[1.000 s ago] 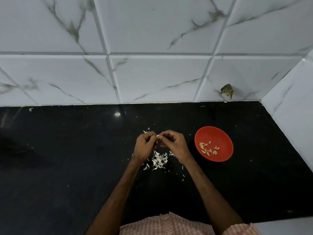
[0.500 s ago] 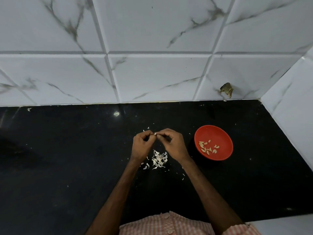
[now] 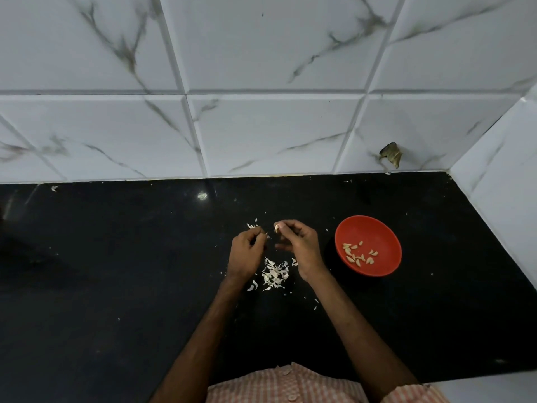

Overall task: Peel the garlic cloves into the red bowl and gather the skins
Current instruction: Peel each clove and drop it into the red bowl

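Note:
My right hand pinches a small pale garlic clove between thumb and fingertips, above the black counter. My left hand sits a short gap to its left, fingers curled, with a sliver of skin at its fingertips. Below and between the hands lies a loose pile of white garlic skins. The red bowl stands to the right of my right hand, with several peeled cloves inside.
The black counter ends at a white marble-tiled wall behind and a tiled side wall on the right. A few skin flakes lie just beyond my left hand. A dark scrap clings to the wall near the corner.
The hands were joined on the clove; now they have drawn apart. The right hand keeps the clove and the left has pulled away to the left with a bit of skin.

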`<action>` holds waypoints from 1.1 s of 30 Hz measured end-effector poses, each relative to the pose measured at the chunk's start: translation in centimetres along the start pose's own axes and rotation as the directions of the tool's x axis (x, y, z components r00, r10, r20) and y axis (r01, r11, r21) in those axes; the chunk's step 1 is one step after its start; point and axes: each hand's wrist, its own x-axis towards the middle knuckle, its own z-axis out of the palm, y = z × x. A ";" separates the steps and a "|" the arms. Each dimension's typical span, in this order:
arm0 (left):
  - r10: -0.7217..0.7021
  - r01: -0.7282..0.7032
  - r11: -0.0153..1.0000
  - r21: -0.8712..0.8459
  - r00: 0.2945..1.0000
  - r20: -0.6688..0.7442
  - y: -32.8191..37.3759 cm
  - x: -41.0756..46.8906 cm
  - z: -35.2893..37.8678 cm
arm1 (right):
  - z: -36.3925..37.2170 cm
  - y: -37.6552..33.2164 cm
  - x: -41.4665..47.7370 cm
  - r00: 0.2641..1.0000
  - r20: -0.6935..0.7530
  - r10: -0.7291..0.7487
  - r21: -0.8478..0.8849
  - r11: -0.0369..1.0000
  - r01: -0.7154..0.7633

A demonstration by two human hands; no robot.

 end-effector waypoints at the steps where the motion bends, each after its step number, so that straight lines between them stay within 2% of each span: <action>1: -0.005 0.005 1.000 0.001 1.000 0.012 0.1 0.0 0.0 | 0.1 0.0 0.0 1.000 0.002 -0.008 -0.005 1.000 0.008; 4: 0.034 -0.037 0.998 0.058 0.998 0.059 0.5 0.0 0.2 | 0.6 0.1 -0.1 0.999 0.013 -0.036 -0.031 0.999 0.036; 6: 0.095 -0.102 0.991 0.092 0.992 0.081 0.6 0.1 0.3 | 0.8 0.3 0.0 0.998 -0.033 -0.055 -0.058 0.997 0.053; 9: 0.169 -0.177 0.977 0.119 0.983 0.075 0.5 0.0 0.4 | 0.3 0.8 0.4 0.991 -0.055 -0.122 -0.200 0.974 0.109; 12: 0.167 -0.175 0.978 0.111 0.983 0.081 0.5 -0.1 0.7 | -0.1 0.7 0.4 0.985 -0.020 -0.172 -0.346 0.925 0.155; 15: 0.158 -0.168 0.981 0.098 0.982 0.104 0.4 0.0 0.7 | -0.3 0.2 0.4 0.970 0.058 -0.237 -0.490 0.840 0.235; 19: 0.174 -0.183 0.982 0.054 0.974 0.142 0.6 -0.2 0.6 | -0.5 -0.4 0.6 0.948 0.191 -0.254 -0.685 0.658 0.314; 22: 0.174 -0.175 0.985 0.003 0.978 0.114 0.6 -0.3 0.8 | -0.6 -0.4 0.8 0.943 0.199 -0.267 -0.758 0.568 0.321; 25: 0.121 -0.118 0.992 -0.043 0.990 0.074 0.3 -0.3 0.8 | -0.4 -0.2 0.9 0.945 0.197 -0.261 -0.755 0.574 0.316; 29: -0.055 0.064 0.982 -0.180 0.997 0.057 0.3 -0.3 0.7 | -0.3 0.0 0.6 0.924 0.230 -0.307 -0.670 0.639 0.379; 31: -0.108 0.119 0.978 -0.173 0.991 0.073 0.6 0.0 0.6 | -0.4 0.1 0.6 0.925 0.215 -0.312 -0.630 0.679 0.375; 33: -0.105 0.116 0.988 -0.098 0.988 0.111 0.7 0.2 0.5 | -0.3 0.0 0.6 0.926 0.184 -0.328 -0.605 0.705 0.370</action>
